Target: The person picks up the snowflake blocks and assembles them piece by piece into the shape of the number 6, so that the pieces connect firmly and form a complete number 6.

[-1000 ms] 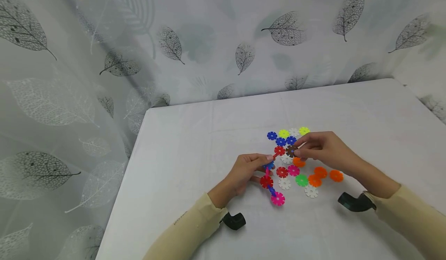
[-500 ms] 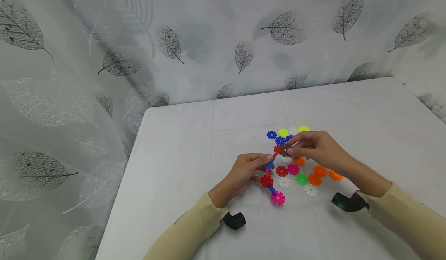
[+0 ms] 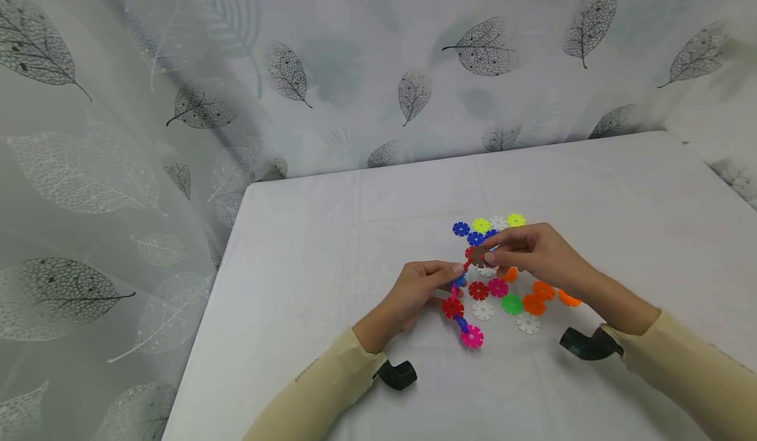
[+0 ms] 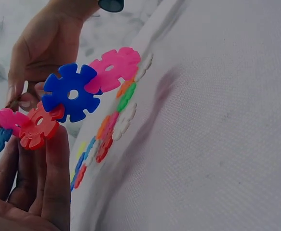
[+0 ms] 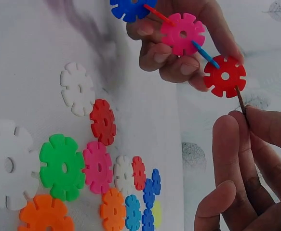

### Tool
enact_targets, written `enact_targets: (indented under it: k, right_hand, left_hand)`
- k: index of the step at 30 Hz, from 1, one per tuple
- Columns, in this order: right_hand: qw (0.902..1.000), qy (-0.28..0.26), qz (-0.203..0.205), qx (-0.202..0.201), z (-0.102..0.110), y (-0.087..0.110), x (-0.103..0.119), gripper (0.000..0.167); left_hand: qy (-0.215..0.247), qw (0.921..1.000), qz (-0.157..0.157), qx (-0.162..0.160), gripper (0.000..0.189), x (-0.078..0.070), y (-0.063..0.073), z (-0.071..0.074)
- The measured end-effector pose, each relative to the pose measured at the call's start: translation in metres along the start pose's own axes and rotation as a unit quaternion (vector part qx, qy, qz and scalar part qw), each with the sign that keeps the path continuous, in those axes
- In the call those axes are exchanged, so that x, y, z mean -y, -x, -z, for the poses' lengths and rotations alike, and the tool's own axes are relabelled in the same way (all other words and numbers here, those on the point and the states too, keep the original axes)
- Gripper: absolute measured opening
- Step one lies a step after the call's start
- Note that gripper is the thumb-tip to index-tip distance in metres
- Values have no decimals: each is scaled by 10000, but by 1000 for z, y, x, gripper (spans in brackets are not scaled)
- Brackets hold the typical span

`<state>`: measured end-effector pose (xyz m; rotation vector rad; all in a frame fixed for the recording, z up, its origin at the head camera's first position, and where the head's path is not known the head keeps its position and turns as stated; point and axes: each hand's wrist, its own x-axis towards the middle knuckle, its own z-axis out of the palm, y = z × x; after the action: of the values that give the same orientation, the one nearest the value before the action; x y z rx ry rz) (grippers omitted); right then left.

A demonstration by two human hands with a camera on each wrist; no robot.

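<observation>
My left hand (image 3: pixel 416 290) holds a chain of slotted plastic snowflake discs and pinches the red disc (image 5: pixel 216 78) at its end. Along the chain are a pink disc (image 3: pixel 472 337), a dark blue disc (image 4: pixel 68 103), another red disc (image 4: pixel 32 130), a second pink disc (image 5: pixel 175 36) and a light blue disc (image 4: pixel 3 139). Between thumb and fingers, my right hand (image 3: pixel 535 250) pinches a brown disc (image 3: pixel 480 257). Edge-on in the right wrist view, the brown disc meets the red end disc's rim; how deep it sits in a slot I cannot tell.
Loose discs lie on the white-covered table (image 3: pixel 307 244) below and beyond the hands, among them a green disc (image 3: pixel 512 304), an orange disc (image 3: pixel 534 305), a white disc (image 3: pixel 528 323) and a yellow disc (image 3: pixel 516 220). A leaf-patterned curtain (image 3: pixel 355 66) hangs behind.
The right hand has moved left with the brown disc, bringing it to the red end disc of the chain. The left hand and chain have stayed almost still.
</observation>
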<state>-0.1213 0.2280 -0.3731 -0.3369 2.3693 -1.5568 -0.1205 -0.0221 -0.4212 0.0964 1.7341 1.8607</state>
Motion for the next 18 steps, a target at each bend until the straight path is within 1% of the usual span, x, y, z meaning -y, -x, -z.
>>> enact_targets:
  k: [4, 10, 13, 15, 18]
  right_hand:
    - [9999, 9, 100, -13, -1, 0, 0, 29]
    - [9997, 18, 240, -76, -4, 0, 1, 27]
    - [9994, 15, 333, -100, -6, 0, 0, 25]
    - [9992, 33, 391, -105, -8, 0, -1, 24]
    - [9988, 151, 445, -151, -10, 0, -1, 23]
  left_hand:
    - [-119, 9998, -142, 43, 31, 2, -1, 1]
    - [-610, 9971, -261, 385, 32, 5, -2, 4]
    - [-674, 9958, -333, 521, 32, 6, -2, 5]
    - [-723, 9950, -405, 553, 32, 6, -2, 6]
    - [-833, 9936, -553, 516, 30, 6, -2, 6]
